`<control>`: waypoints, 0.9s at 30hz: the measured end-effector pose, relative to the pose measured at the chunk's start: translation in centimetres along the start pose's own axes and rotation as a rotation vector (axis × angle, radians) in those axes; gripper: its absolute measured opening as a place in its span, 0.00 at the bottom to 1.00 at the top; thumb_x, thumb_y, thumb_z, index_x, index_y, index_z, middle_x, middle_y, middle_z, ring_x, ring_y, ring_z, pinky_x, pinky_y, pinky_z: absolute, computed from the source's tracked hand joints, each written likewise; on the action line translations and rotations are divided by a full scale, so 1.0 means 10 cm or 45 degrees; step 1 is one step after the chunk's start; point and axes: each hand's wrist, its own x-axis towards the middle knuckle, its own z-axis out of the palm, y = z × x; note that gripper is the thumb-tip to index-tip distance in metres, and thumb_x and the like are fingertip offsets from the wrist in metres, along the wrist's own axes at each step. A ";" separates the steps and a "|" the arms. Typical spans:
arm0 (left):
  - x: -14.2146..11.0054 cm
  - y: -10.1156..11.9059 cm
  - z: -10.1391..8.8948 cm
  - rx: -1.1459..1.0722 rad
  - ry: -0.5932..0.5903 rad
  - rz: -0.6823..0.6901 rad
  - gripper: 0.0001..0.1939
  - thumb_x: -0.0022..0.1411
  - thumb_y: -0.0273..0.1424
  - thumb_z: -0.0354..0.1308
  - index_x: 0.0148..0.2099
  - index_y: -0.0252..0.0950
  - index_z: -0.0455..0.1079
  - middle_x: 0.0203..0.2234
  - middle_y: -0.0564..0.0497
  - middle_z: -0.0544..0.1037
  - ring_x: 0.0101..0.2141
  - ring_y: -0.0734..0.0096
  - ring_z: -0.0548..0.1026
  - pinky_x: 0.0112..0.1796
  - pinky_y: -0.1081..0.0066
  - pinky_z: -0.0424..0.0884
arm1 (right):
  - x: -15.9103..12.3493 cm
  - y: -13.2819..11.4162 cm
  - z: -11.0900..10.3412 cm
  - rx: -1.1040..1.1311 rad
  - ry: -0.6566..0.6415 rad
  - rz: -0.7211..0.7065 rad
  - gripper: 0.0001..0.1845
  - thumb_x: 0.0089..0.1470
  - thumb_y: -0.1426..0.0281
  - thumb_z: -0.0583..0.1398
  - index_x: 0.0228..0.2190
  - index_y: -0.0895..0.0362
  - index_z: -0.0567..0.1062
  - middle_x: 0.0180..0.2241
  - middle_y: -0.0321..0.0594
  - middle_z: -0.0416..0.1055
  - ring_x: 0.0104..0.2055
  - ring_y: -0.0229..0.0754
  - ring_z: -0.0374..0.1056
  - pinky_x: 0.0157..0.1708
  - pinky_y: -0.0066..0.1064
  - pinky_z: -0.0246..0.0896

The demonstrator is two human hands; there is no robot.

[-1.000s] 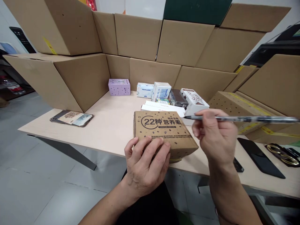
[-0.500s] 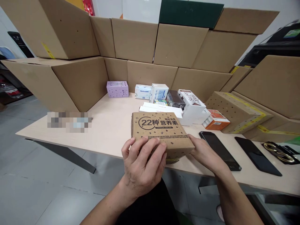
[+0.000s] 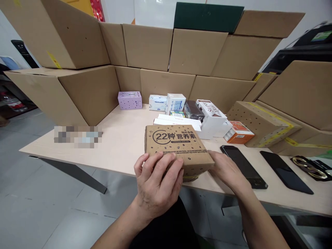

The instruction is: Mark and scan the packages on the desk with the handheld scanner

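One carton (image 3: 178, 141) is held at the counter's (image 3: 111, 152) near edge, the left hand's (image 3: 158, 188) lightly spread fingers gripping its near side. The right hand (image 3: 228, 170), holding a pen a second ago, now meets the carton's right side, apparently steadying it; those fingers are hidden, state unclear.

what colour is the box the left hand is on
The box is brown with black print, seen in the head view.

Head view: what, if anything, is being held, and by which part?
The left hand holds the brown printed box by its near left part. The right hand is at the box's right side, but its fingertips are hidden, so its grip cannot be told.
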 end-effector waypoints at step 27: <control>-0.06 -0.07 0.01 0.053 -0.047 0.074 0.20 0.54 0.26 0.70 0.49 0.38 0.76 0.42 0.45 0.82 0.46 0.55 0.75 0.53 0.54 0.65 | -0.44 0.94 0.24 -0.133 0.325 0.581 0.44 0.59 0.51 0.55 0.67 0.65 0.57 0.52 0.64 0.71 0.57 0.65 0.65 0.56 0.52 0.59</control>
